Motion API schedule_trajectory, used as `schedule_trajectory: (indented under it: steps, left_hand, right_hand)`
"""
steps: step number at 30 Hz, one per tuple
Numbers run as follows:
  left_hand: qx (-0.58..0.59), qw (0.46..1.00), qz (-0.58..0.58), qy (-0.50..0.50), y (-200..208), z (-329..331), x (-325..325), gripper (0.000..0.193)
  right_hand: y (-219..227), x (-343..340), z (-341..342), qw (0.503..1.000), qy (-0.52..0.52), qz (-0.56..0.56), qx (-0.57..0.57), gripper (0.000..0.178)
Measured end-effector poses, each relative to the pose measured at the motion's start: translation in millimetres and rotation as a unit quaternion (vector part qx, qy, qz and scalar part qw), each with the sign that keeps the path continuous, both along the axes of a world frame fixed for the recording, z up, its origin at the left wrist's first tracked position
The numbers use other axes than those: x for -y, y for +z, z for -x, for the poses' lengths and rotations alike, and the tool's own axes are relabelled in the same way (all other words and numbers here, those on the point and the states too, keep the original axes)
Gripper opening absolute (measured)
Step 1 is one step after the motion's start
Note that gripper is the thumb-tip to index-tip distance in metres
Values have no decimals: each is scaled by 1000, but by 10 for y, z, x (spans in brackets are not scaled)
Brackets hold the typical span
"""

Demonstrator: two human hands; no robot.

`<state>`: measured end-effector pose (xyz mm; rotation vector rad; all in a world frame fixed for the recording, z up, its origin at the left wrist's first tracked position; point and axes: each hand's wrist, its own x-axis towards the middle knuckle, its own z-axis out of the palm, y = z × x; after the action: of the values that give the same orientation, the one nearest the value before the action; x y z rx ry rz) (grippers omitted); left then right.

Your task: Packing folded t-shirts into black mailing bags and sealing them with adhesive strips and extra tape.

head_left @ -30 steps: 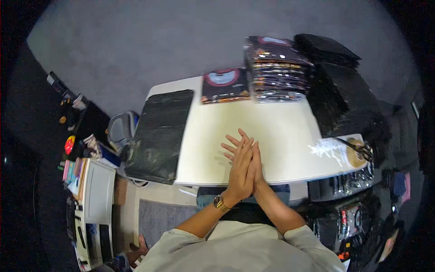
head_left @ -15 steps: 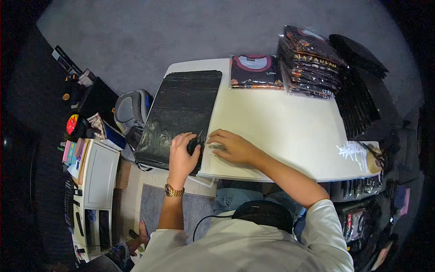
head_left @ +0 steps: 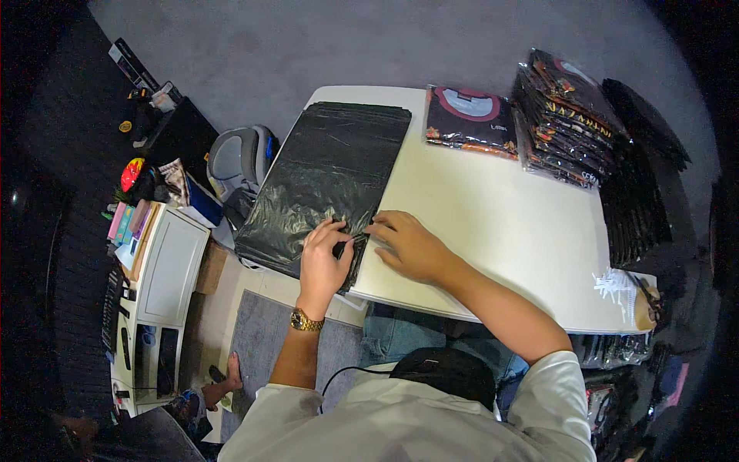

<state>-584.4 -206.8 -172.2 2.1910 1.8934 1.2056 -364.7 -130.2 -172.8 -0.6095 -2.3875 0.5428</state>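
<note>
A stack of black plastic bags (head_left: 339,146) lies flat on the left part of the white table (head_left: 493,208), its film wrinkled near my hands. My left hand (head_left: 323,258), with a gold watch at its wrist, is curled over the stack's near right corner, thumb and fingers drawn together on the top bag's film. Close by on the right, my right hand (head_left: 412,246) rests at the bags' edge. Its fingers are bent but apart, the fingertips touching the edge, with no grip to be seen.
At the table's far side lies a packed dark shirt (head_left: 471,119), beside a tall pile of packed shirts (head_left: 570,115). More black bags (head_left: 635,200) stand along the right edge. Scissors (head_left: 653,300) lie at the near right corner. A white cabinet (head_left: 173,269) stands left.
The view has shifted, so the table sits further right and is tilted. My right fingertips have come to the bags' edge, closer to my left thumb. The film wrinkles more under my left hand.
</note>
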Motion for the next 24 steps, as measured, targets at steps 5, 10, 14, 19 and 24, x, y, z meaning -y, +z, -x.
schedule_trajectory:
  steps: [5,10,14,19,24]
  left_hand:
    - [-10,1000,13,7,28,-38,-50,7]
    - [10,999,26,17,18,-32,-56,8]
    - [15,1000,20,9,40,-60,-25,13]
    - [-23,996,66,63,230,-238,-23,19]
    - [-41,996,22,82,177,-222,-45,15]
  right_hand:
    - [-18,-8,-13,1000,-5,-10,2,39]
    - [-28,-14,12,1000,1,-12,-4,37]
    - [-50,-11,-12,1000,-6,-15,0,38]
    - [-33,-19,-1,1000,-2,-22,3,40]
    - [-43,-10,45,1000,-6,-27,12,43]
